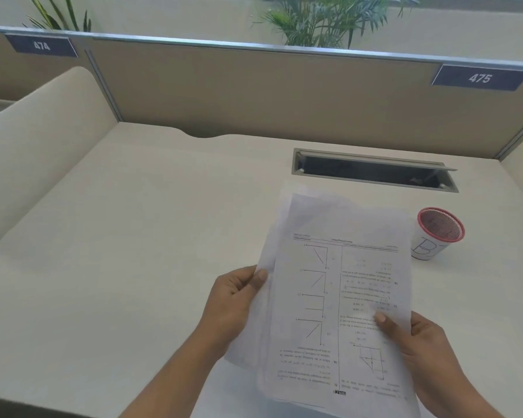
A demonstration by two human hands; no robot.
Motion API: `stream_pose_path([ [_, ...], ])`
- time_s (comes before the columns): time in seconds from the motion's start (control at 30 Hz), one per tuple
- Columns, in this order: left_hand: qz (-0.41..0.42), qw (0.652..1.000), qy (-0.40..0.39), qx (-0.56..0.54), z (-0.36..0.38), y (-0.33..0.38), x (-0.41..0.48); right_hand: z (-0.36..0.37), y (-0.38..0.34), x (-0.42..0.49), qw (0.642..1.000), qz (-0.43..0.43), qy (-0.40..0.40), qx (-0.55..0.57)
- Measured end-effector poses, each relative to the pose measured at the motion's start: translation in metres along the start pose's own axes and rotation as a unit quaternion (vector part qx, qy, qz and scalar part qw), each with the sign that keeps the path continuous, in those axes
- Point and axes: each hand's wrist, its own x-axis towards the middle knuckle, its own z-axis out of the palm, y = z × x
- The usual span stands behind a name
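A small stack of printed paper sheets [329, 285] with text and line diagrams, upside down to me, is held above the white desk [139, 242]. My left hand [233, 300] grips the stack's left edge, thumb on top. My right hand [420, 345] holds the right edge, its thumb pressed on the top sheet. The sheets are slightly fanned, the lower ones poking out at the top and left.
A white cup with a red mesh rim [437, 233] stands on the desk to the right of the paper. An open cable slot [375, 170] is set in the desk behind. Beige partition panels labelled 474 and 475 enclose the desk; plants rise behind them.
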Motion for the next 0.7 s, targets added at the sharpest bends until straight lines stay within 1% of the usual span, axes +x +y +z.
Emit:
stream_pose_path([
  [0.2,0.057,0.99,0.131,-0.007,-0.028,0.013,0.007,-0.019,0.003,0.002,0.996,-0.014,0.088,-0.006],
  [0.33,0.09,0.972,0.212,-0.054,-0.048,0.034,0.01,-0.034,0.003,0.001,0.989,-0.027,0.142,0.001],
  [0.4,0.111,0.963,0.235,-0.071,-0.057,0.045,0.011,-0.04,0.003,0.001,0.986,-0.032,0.161,0.003],
  [0.47,0.119,0.959,0.238,-0.095,-0.063,0.056,0.011,-0.044,0.002,0.001,0.984,-0.033,0.173,0.001],
  [0.53,0.116,0.961,0.226,-0.111,-0.063,0.063,0.01,-0.043,0.0,0.002,0.984,-0.035,0.176,0.0],
  [0.7,0.094,0.975,0.15,-0.135,-0.047,0.07,0.005,-0.03,-0.004,0.007,0.987,-0.054,0.152,-0.027],
])
